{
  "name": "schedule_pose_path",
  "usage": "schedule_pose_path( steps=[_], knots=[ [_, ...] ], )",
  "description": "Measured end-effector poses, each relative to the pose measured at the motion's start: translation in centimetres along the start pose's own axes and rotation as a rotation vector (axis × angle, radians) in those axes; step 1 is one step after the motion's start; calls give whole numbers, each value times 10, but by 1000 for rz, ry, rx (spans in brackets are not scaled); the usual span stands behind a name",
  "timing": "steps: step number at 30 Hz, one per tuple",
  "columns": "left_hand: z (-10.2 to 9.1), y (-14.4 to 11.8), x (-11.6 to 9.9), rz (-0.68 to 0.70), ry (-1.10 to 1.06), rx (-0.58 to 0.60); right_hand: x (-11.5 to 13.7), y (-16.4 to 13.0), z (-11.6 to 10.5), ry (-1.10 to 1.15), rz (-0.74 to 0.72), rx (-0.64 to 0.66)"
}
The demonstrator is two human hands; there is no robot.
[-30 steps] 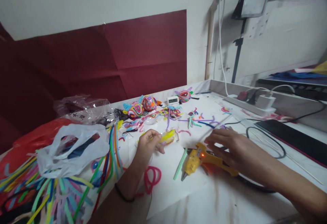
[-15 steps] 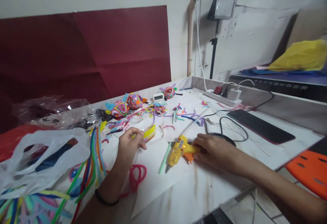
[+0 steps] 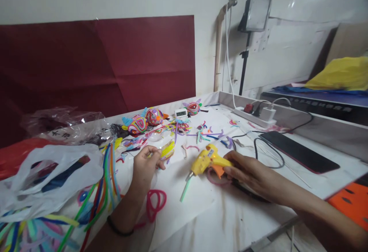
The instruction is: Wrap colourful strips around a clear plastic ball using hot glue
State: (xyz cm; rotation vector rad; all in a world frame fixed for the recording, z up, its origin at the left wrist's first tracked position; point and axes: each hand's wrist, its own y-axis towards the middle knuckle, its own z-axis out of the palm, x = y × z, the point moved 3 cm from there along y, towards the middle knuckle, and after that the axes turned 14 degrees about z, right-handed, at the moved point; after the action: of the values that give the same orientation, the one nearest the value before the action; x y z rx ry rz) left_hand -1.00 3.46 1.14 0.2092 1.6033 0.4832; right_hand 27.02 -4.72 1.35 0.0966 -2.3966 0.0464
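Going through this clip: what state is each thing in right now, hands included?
left hand: shut on the yellow pipe-cleaner piece
right hand: shut on the glue gun, lifted, nozzle tilted down
glue gun light: lit orange
pink pipe-cleaner loop: lying on white paper
green stick: lying flat under the nozzle
white plastic bag: open, crumpled
phone: screen dark, flat
power strip: plugs inserted

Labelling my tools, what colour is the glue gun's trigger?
Orange, on the yellow glue gun in the right hand; head view.

white plastic bag (image 3: 51, 175), phone (image 3: 299, 151), power strip (image 3: 253, 117), small clock (image 3: 181, 112).
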Motion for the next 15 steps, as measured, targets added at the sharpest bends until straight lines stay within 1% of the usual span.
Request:
schedule_pose_path(
  steps=[2,6,8,11,15],
  knots=[
    [0,0,-1,-1,-7,-14,4,2,-6,143,3,-39],
    [-1,-1,0,-8,-21,-31,11,10,-13,467,19,-158],
    [-1,-1,0,-9,-31,-41,15,15,-16,589,7,-203],
    [-1,-1,1,-5,-47,-54,26,24,-23,711,-38,-249],
    [-1,-1,2,-8,-76,-67,43,39,-34,772,-136,-236]
  ],
)
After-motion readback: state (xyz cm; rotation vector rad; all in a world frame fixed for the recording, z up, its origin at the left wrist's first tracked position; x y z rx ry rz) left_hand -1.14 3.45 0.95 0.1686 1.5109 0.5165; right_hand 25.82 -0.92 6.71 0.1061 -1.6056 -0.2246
